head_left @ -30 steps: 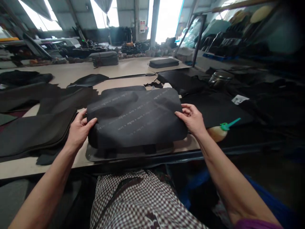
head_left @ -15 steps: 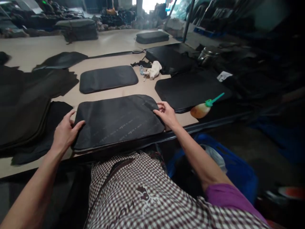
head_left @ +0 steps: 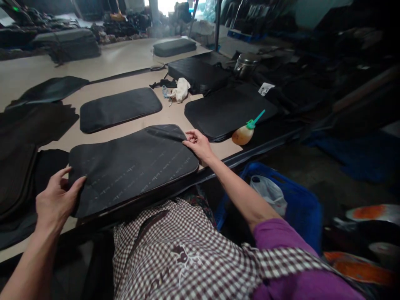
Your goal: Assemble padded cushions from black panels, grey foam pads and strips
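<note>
A black rounded rectangular panel (head_left: 131, 166) with rows of pale printed marks lies at the table's front edge. My right hand (head_left: 200, 146) pinches the top sheet at its right end, where a fold rises at the far corner. At the left end, my left hand (head_left: 58, 198) grips the edge, thumb on top and fingertips along the side. Behind it lies a similar plain black panel (head_left: 121, 109). To the right is a stack of black sheets (head_left: 228, 110), with a squeeze bottle (head_left: 243, 135) of amber liquid and a green nozzle beside it.
Dark cut pieces (head_left: 18, 171) are piled at the left. A white cloth bundle (head_left: 181, 90) sits mid-table near a black case (head_left: 198, 75). Below the right edge stands a blue crate (head_left: 300, 208) holding a plastic bag. More stacks (head_left: 175, 47) lie on the far table.
The view has swung right, so things appear shifted left. At the panel's far right corner the top sheet is now lifted into a clear fold by my right hand. My left hand stays at the left edge.
</note>
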Demonstrator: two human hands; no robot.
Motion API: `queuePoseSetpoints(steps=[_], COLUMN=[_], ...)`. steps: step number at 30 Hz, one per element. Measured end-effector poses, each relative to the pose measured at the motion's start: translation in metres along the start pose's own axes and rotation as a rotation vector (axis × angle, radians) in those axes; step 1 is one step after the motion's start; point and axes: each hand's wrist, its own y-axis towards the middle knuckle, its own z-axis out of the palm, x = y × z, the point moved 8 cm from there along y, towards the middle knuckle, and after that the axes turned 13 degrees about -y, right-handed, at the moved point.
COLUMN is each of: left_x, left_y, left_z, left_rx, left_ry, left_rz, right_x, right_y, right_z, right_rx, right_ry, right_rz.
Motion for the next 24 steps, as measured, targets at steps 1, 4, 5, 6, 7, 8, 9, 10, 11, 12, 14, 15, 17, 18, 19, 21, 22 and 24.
queuePoseSetpoints(steps=[1, 4, 5, 6, 7, 8, 9, 10, 11, 12, 14, 15, 17, 18, 19, 21, 22, 24], left_x=[0.002, 0.008, 0.008, 0.008, 0.007, 0.005, 0.003, 0.001, -0.001, -0.003, -0.004, -0.004, -0.003, -0.003, -0.002, -0.003, -0.003, -0.002], left_y=[-0.001, -0.002, -0.002, -0.002, -0.003, -0.003, -0.003, -0.004, -0.004, -0.004, -0.004, -0.005, -0.005, -0.005, -0.006, -0.006, -0.006, -0.006], left_z=[0.0, 0.002, 0.002, 0.002, 0.001, 0.002, 0.002, 0.002, 0.002, 0.002, 0.003, 0.003, 0.003, 0.003, 0.003, 0.002, 0.002, 0.002], left_rx=[-0.004, 0.0, 0.003, 0.006, 0.009, 0.019, 0.03, 0.041, 0.047, 0.05, 0.055, 0.058, 0.063, 0.066, 0.065, 0.057, 0.052, 0.041], left_ry=[0.01, 0.022, 0.024, 0.025, 0.025, 0.022, 0.018, 0.015, 0.015, 0.014, 0.007, 0.003, -0.012, -0.016, -0.017, -0.02, -0.02, -0.018], left_rz=[-0.004, -0.026, -0.029, -0.032, -0.037, -0.043, -0.047, -0.049, -0.054, -0.06, -0.067, -0.071, -0.082, -0.083, -0.083, -0.076, -0.065, -0.042], right_x=[0.0, 0.001, 0.001, 0.0, -0.001, -0.002, -0.003, -0.004, -0.005, -0.005, -0.005, -0.005, -0.003, -0.002, -0.001, 0.001, 0.001, 0.003], right_y=[0.001, 0.001, 0.001, 0.0, -0.001, -0.002, -0.002, -0.003, -0.004, -0.004, -0.005, -0.005, -0.006, -0.006, -0.007, -0.008, -0.008, -0.009], right_z=[0.001, 0.003, 0.003, 0.002, 0.002, 0.001, 0.0, -0.001, -0.002, -0.003, -0.004, -0.004, -0.003, -0.003, -0.002, -0.002, -0.002, -0.003], right_rx=[0.002, 0.005, 0.003, 0.0, -0.005, -0.009, -0.014, -0.017, -0.02, -0.023, -0.024, -0.023, -0.018, -0.015, -0.013, -0.01, -0.01, -0.013], right_ry=[0.005, 0.015, 0.017, 0.018, 0.018, 0.017, 0.014, 0.01, 0.005, -0.001, -0.014, -0.021, -0.031, -0.037, -0.044, -0.065, -0.079, -0.115], right_rz=[-0.005, -0.02, -0.023, -0.026, -0.027, -0.027, -0.027, -0.026, -0.025, -0.024, -0.022, -0.022, -0.028, -0.031, -0.034, -0.036, -0.035, -0.031])
